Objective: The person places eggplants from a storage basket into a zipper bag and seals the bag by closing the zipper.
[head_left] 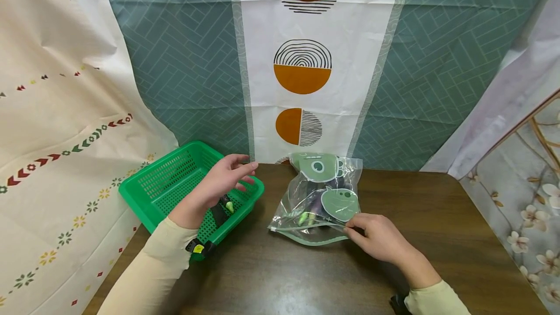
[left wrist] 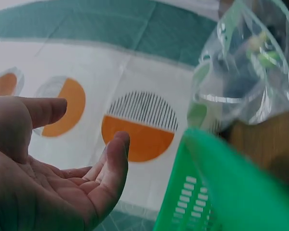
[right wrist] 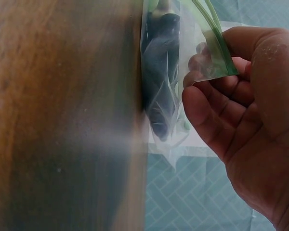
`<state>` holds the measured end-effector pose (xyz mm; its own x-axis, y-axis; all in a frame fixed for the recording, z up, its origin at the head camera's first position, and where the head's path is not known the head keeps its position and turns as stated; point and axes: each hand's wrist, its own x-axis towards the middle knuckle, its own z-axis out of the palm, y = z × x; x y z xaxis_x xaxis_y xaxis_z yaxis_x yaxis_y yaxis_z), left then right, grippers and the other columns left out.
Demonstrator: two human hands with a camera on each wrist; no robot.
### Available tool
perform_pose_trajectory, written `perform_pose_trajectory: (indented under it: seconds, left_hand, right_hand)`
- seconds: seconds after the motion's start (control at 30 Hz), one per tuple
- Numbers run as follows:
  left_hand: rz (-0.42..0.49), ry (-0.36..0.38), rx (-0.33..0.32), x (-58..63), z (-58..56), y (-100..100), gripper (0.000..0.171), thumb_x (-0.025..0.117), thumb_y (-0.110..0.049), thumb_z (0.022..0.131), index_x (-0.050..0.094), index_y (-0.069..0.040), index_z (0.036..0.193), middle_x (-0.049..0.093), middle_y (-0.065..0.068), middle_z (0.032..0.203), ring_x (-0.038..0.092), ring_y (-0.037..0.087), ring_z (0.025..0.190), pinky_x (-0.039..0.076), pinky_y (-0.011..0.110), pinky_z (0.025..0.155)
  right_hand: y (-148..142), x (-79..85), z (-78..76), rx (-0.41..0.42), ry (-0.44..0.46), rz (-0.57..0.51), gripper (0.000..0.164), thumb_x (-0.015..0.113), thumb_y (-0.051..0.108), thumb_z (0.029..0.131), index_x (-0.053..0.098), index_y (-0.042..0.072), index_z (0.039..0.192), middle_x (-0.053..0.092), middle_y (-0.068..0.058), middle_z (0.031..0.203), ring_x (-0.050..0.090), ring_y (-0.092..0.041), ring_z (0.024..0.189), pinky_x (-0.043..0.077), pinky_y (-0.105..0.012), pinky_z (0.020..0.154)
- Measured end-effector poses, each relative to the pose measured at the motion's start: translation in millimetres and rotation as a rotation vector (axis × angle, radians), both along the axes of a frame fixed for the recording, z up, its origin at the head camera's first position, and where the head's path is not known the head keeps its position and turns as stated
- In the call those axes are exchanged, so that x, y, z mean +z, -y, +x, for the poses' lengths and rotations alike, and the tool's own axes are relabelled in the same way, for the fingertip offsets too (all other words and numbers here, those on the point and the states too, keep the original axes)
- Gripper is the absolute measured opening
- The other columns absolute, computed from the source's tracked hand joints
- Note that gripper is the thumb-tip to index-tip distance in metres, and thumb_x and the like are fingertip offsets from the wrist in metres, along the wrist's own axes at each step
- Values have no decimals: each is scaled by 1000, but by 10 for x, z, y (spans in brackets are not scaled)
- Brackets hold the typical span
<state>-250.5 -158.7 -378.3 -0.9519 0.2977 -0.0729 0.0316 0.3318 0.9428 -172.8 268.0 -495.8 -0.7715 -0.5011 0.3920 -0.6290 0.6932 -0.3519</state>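
My right hand [head_left: 378,237] pinches the near right corner of a clear zip bag [head_left: 341,203] with green printed shapes. The bag lies on the table, its green-edged mouth facing me. Dark purple eggplants [head_left: 316,205] with green stems show inside; in the right wrist view a dark eggplant [right wrist: 161,62] presses against the plastic. My left hand [head_left: 218,181] hovers over the right side of a green plastic basket [head_left: 175,171], fingers loosely bent and holding nothing. Below it in the basket lies an eggplant [head_left: 228,204] with a green stem, partly hidden by the hand and wrist.
The brown wooden table [head_left: 428,208] extends to the right of the bag and in front of it. A patterned curtain [head_left: 188,62] hangs along the table's back edge. Flowered cloth [head_left: 65,174] borders the left side, close to the basket.
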Motion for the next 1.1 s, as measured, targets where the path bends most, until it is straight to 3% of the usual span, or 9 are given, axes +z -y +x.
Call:
perform_pose_trajectory:
  seconds: [0.37,0.53,0.7,0.77,0.83,0.9,1.0,1.1]
  left_hand:
    - [-204,38,90,-106,-214,322,89,65,-47,113,25,7,171,52,34,157,70,45,128,64,52,97]
    - [-235,102,84,-145,-261,398,92,67,-43,112,20,10,171,41,35,166,65,47,134,62,56,101]
    - [-320,114,70,-148,-283,430,93,68,-41,111,20,13,170,40,36,164,66,46,127,65,50,94]
    - [-373,111,68,-148,-295,444,89,68,-40,111,25,14,167,49,35,150,69,40,112,66,46,88]
    - [-425,110,63,-153,-307,464,81,68,-39,111,33,15,159,57,30,125,65,32,90,64,44,80]
    - [-486,103,55,-166,-322,490,62,69,-37,110,46,13,139,55,18,100,56,23,75,61,44,75]
    - [-554,102,36,-198,-356,533,39,69,-35,110,53,-1,98,42,3,73,44,17,60,62,47,73]
    - [-623,110,17,-229,-394,573,46,69,-34,110,44,-15,77,36,-3,61,40,14,54,64,50,74]
  right_hand:
    - [3,-10,6,3,11,-5,16,85,12,98,80,27,93,67,24,86,55,6,73,53,-27,65]
    - [3,-21,11,0,10,-6,16,85,12,98,80,26,93,66,25,85,55,6,73,53,-27,65]
    - [5,-19,13,-3,6,-2,16,85,13,98,80,27,93,66,25,86,55,6,73,52,-27,65]
    - [5,-17,13,-3,5,0,16,85,13,98,80,26,93,67,25,86,55,6,73,53,-27,65]
    - [4,-14,13,-2,4,0,16,85,12,98,80,26,93,67,25,86,55,6,73,53,-28,65]
    - [2,-10,11,-1,4,2,16,85,12,98,80,27,93,67,25,86,55,6,73,53,-27,65]
    - [-3,-1,7,-2,5,4,18,85,12,97,79,28,92,66,25,85,54,6,73,52,-27,65]
    - [-6,3,3,-2,5,8,18,85,13,97,78,28,92,65,25,85,53,6,73,52,-27,64]
